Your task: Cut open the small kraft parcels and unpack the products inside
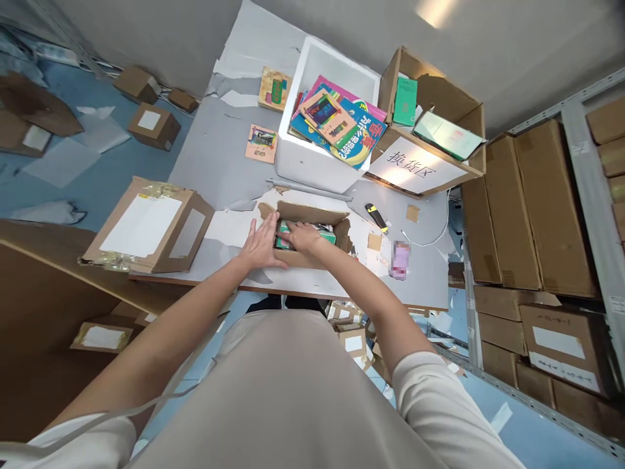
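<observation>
An open cardboard box (312,260) lies near the front edge of the table, its flaps raised. Inside it is a green box (328,237), partly covered by my right hand (301,237), whose fingers stretch out over the top toward the left end. Other contents beside the green box are too small to make out. My left hand (262,243) lies against the left end of the cardboard box with fingers spread and thumb along the near side. Neither hand is wrapped around anything.
A white foam box (312,156) with books on top stands behind, beside a carton (430,176) holding green boxes. A taped carton (151,225) sits at left. A black-and-yellow box cutter (376,219) and a blurred pink item (400,260) lie at right. Shelves of cartons (554,208) flank the table.
</observation>
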Available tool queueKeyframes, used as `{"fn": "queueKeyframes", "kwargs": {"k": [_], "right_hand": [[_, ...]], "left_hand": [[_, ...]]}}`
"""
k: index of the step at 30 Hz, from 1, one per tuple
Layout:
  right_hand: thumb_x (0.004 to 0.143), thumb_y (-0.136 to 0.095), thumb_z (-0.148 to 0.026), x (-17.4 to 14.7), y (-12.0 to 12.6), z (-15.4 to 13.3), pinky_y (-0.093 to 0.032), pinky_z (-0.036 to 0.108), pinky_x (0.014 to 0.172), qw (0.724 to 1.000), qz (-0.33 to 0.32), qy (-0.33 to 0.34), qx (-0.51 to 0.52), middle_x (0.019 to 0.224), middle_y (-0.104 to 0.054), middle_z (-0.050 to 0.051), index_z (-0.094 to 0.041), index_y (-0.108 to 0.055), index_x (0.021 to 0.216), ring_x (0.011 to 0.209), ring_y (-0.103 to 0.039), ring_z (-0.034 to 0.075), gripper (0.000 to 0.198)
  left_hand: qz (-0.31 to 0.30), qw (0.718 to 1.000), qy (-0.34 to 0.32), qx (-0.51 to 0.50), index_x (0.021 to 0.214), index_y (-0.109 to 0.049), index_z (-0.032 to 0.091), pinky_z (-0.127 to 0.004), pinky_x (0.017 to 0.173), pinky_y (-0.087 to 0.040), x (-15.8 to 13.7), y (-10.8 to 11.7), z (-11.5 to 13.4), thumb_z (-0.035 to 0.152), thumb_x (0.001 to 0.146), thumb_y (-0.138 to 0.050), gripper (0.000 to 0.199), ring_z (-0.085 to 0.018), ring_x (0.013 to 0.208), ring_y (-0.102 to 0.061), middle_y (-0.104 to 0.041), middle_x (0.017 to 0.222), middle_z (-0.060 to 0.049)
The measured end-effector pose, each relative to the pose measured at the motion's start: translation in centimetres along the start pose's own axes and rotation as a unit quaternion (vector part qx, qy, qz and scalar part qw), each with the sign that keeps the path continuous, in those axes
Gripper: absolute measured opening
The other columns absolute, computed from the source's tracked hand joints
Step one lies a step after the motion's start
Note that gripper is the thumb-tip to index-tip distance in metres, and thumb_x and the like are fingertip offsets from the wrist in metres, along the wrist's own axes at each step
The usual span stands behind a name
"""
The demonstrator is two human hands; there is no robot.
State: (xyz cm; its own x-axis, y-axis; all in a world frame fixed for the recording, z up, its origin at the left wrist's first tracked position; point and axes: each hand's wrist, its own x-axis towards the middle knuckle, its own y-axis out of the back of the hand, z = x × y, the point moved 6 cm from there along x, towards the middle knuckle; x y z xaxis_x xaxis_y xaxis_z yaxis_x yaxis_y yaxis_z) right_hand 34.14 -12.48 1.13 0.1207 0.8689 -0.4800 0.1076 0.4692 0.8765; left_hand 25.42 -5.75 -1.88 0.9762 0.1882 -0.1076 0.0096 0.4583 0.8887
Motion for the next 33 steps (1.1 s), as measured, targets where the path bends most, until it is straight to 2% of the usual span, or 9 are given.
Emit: {"fn": "queueKeyframes", "kwargs": {"k": [5, 9, 12, 15, 18, 21, 25, 29, 33], "right_hand": [[0.077, -0.071, -0.038, 3.1, -1.8, -0.1, -0.049, 0.038, 0.083, 0.999, -0.039, -0.006, -0.018, 0.124, -0.056, 0.017, -0.021, -0.043, 0.133, 0.1, -0.061, 0.028, 0.065], [0.076, -0.071, -0.038, 3.6, -1.9, -0.1, -0.05, 0.043, 0.083, 0.999, -0.03, -0.035, -0.007, 0.129, -0.049, 0.022, -0.018, -0.033, 0.138, 0.104, -0.06, 0.032, 0.075], [0.078, -0.067, -0.042, 2.4, -0.7, 0.7, -0.05, 0.044, 0.082, 0.999, -0.002, -0.032, 0.039, 0.126, -0.05, 0.02, -0.017, -0.03, 0.137, 0.101, -0.061, 0.032, 0.074], [0.075, -0.066, -0.044, -0.1, 1.1, 1.9, -0.05, 0.041, 0.083, 0.995, 0.035, 0.02, 0.095, 0.12, -0.052, 0.014, -0.017, -0.038, 0.126, 0.1, -0.059, 0.029, 0.064], [0.075, -0.066, -0.043, -1.9, 2.2, 2.4, -0.05, 0.041, 0.082, 0.993, 0.057, 0.015, 0.099, 0.121, -0.049, 0.013, -0.018, -0.042, 0.118, 0.104, -0.055, 0.029, 0.055], [0.078, -0.066, -0.043, -1.7, 1.9, 1.5, -0.049, 0.045, 0.084, 0.996, 0.049, -0.023, 0.065, 0.124, -0.047, 0.016, -0.019, -0.039, 0.123, 0.106, -0.055, 0.031, 0.058], [0.078, -0.067, -0.034, -0.3, 1.3, 0.3, -0.049, 0.043, 0.082, 0.996, 0.022, -0.024, 0.077, 0.124, -0.047, 0.016, -0.018, -0.035, 0.128, 0.102, -0.057, 0.03, 0.061], [0.077, -0.063, -0.033, -2.4, 3.0, 2.2, -0.047, 0.039, 0.084, 0.986, 0.095, -0.018, 0.134, 0.12, -0.05, 0.013, -0.018, -0.042, 0.117, 0.103, -0.055, 0.028, 0.048], [0.076, -0.06, -0.036, -8.3, 6.9, 5.0, -0.042, 0.039, 0.092, 0.963, 0.226, -0.042, 0.141, 0.123, -0.047, 0.016, -0.017, -0.04, 0.115, 0.121, -0.045, 0.031, 0.047]], "left_hand": [[0.012, 1.0, 0.02, 0.016, 0.15, 0.01, 0.002, -0.058, 0.115, 0.007, -0.2, 0.1, 0.0, 0.069, 0.059, -0.07, 0.139, -0.037, 0.146, -0.013, -0.015, 0.156, -0.027], [0.019, 0.999, 0.024, 0.019, 0.151, 0.008, 0.002, -0.058, 0.115, 0.009, -0.2, 0.2, -0.1, 0.068, 0.06, -0.069, 0.136, -0.036, 0.146, -0.014, -0.016, 0.156, -0.025], [0.018, 0.999, 0.021, 0.017, 0.151, 0.007, 0.003, -0.057, 0.115, 0.008, -0.2, 0.3, 0.0, 0.067, 0.06, -0.07, 0.135, -0.036, 0.146, -0.015, -0.018, 0.156, -0.025], [0.014, 1.0, 0.023, 0.014, 0.151, 0.005, 0.003, -0.057, 0.115, 0.006, -0.2, 0.4, 0.1, 0.066, 0.06, -0.07, 0.134, -0.037, 0.146, -0.015, -0.019, 0.156, -0.025], [0.013, 1.0, 0.024, 0.012, 0.152, 0.003, 0.004, -0.057, 0.116, 0.005, -0.1, 0.3, 0.1, 0.066, 0.061, -0.07, 0.132, -0.037, 0.146, -0.016, -0.019, 0.156, -0.024], [0.014, 1.0, 0.019, 0.016, 0.152, 0.002, 0.004, -0.057, 0.116, 0.003, -0.1, 0.1, 0.2, 0.066, 0.061, -0.068, 0.13, -0.037, 0.146, -0.016, -0.019, 0.156, -0.024], [0.019, 0.999, 0.02, 0.019, 0.152, 0.005, 0.004, -0.058, 0.116, 0.003, -0.1, -0.2, 0.0, 0.066, 0.063, -0.065, 0.129, -0.036, 0.146, -0.016, -0.018, 0.156, -0.023], [0.029, 0.999, 0.025, 0.017, 0.151, 0.008, 0.006, -0.058, 0.116, 0.004, 0.1, -0.4, 0.1, 0.066, 0.065, -0.064, 0.128, -0.035, 0.146, -0.017, -0.018, 0.157, -0.022], [0.029, 0.999, 0.037, 0.016, 0.152, 0.006, 0.007, -0.058, 0.116, 0.003, 1.1, -0.1, -0.1, 0.064, 0.064, -0.067, 0.127, -0.036, 0.146, -0.017, -0.019, 0.156, -0.022]]}}
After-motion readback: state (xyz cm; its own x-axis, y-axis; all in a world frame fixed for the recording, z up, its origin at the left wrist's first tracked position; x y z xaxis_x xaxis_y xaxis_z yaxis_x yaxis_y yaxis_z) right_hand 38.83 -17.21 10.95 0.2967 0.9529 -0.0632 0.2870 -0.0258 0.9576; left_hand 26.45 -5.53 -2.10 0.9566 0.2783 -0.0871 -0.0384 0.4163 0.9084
